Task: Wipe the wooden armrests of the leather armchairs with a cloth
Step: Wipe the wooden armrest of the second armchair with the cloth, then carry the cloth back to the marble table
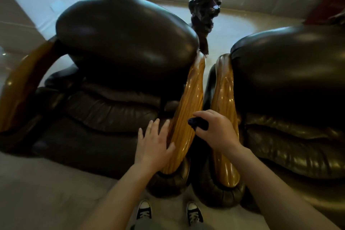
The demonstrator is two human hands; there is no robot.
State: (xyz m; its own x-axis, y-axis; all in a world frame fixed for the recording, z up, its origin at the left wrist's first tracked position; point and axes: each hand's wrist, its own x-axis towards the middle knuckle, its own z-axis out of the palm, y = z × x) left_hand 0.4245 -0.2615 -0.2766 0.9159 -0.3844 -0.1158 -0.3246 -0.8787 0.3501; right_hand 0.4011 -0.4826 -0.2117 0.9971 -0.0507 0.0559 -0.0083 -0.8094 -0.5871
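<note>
Wood: two armrests (pixel 190 110) side by side, long axes running away from you.
Cloth (pixel 198 123): bunched in your right hand (pixel 214 129), between both.
Left hand (pixel 154 144): spread flat, empty, beside the left one.

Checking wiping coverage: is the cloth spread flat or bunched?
Bunched: the dark cloth is a small wad gripped in the right hand.

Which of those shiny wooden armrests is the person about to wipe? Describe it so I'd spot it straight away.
Two dark leather armchairs stand side by side, and two glossy armrests run down the narrow gap between them. It is probably the left armrest, on the left-hand chair. Unlike its twin, the open left hand lies against it, and the right hand holds a dark cloth just above it.
</note>
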